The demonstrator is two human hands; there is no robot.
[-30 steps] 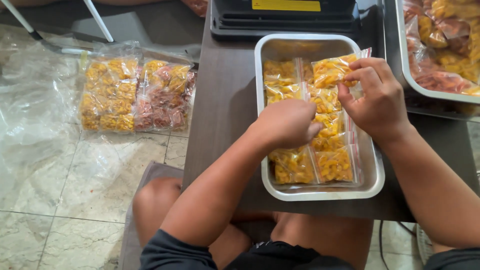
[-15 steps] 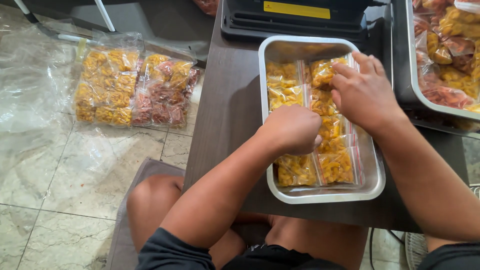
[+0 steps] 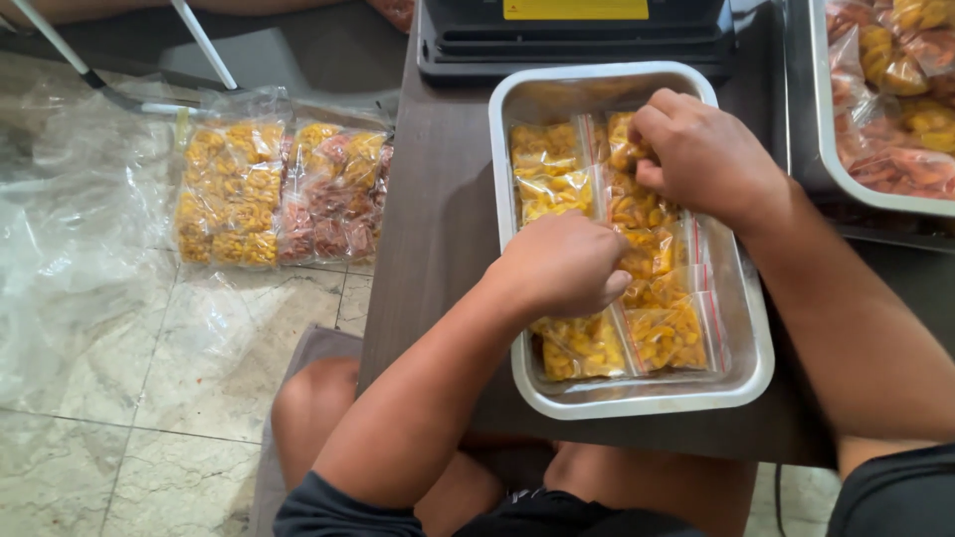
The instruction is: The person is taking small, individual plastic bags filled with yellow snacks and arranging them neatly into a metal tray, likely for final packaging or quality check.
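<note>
Since a second before, the right hand (image 3: pixel 706 149) had shifted toward the far end of the rectangular metal tray (image 3: pixel 741 373) on the dark desk (image 3: pixel 438 229), pinching small clear zip bags of yellow snacks (image 3: pixel 662 333); the left hand (image 3: pixel 562 264) was curled shut on them mid-tray.

My tray (image 3: pixel 756 368) sits on the table (image 3: pixel 438 219), small snack bags (image 3: pixel 552 184) inside it. A machine (image 3: pixel 577 40) stands beyond; another tray (image 3: pixel 826 129) lies right; packed bags (image 3: pixel 274 194) lie on the floor (image 3: pixel 169 398) left.
</note>
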